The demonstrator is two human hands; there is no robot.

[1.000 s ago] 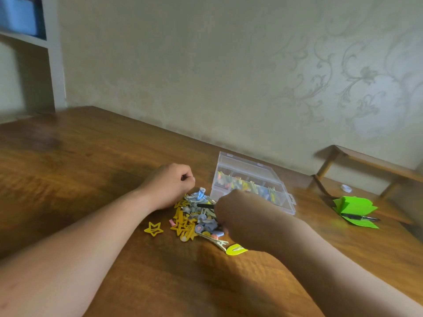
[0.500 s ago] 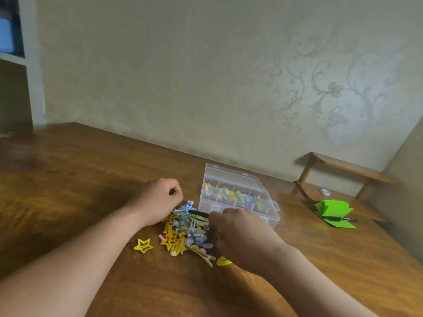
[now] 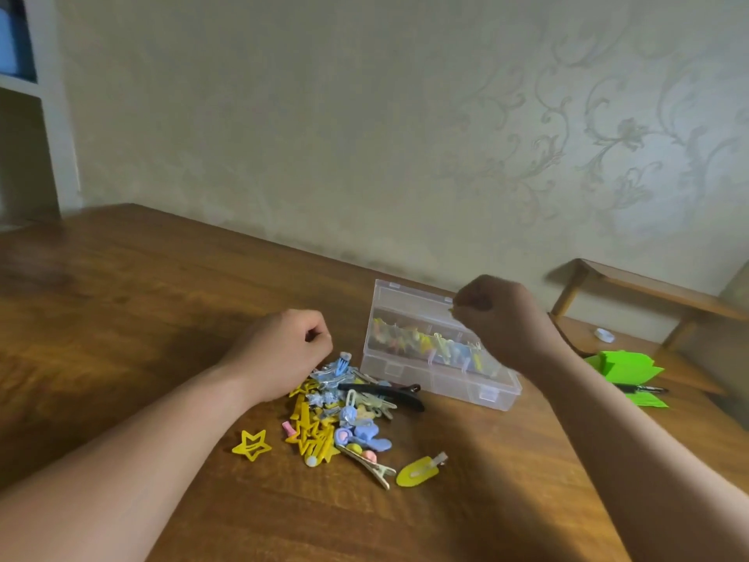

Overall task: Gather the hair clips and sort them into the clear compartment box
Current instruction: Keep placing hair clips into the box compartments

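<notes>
Yellow-blue clip heap [image 3: 332, 419] beside clear box [image 3: 405, 369]; right fingers [image 3: 472, 304] pinching yellow clip [image 3: 451, 309], left fingers [image 3: 314, 324] curled, empty.

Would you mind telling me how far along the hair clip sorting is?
Done: several coloured clips sit in the clear plastic compartment box. In hand: the right hand seems to pinch a small yellow clip above it. Remaining: a pile of clips, a yellow star clip and a yellow oval clip.

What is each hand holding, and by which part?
The right hand pinches a small yellow clip above the clear box; only its tip shows. The left hand is curled beside the clip pile; whether it holds anything cannot be told.
</notes>
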